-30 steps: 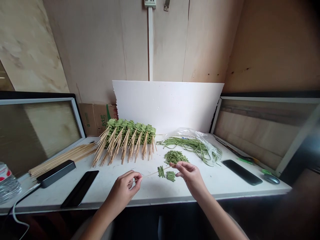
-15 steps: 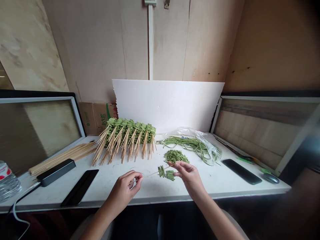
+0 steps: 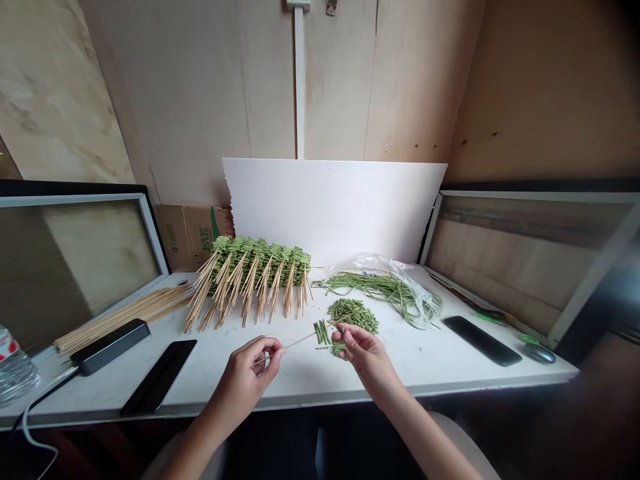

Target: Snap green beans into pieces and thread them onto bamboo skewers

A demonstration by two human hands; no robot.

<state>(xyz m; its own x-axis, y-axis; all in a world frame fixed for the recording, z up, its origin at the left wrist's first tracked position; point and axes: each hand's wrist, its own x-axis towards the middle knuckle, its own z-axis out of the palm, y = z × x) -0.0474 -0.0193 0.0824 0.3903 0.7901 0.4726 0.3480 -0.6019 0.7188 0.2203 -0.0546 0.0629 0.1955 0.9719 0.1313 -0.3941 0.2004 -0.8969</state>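
My left hand (image 3: 254, 368) is closed on a thin wooden skewer (image 3: 299, 341), which slants up to the right. Several short green bean pieces (image 3: 321, 332) are lined up side by side near the skewer's far end. My right hand (image 3: 361, 355) is closed at that end, with a green piece between thumb and fingers. Just behind it lies a pile of cut bean pieces (image 3: 353, 313), and a few more pieces (image 3: 339, 348) lie partly hidden beside its fingers. A large stack of filled bean skewers (image 3: 260, 267) stands at the back left, bare sticks pointing forward.
Loose skewers (image 3: 125, 317), a black box (image 3: 111, 345), a phone (image 3: 160, 377) and a bottle (image 3: 15, 367) are at left. Long beans (image 3: 375, 287) in a plastic bag, another phone (image 3: 481, 340) and a mouse (image 3: 540, 353) are at right. A white board (image 3: 335, 210) stands behind.
My right hand has shifted slightly left and now pinches a green piece at the skewer's end. My left hand still holds the skewer, and the view has moved slightly.
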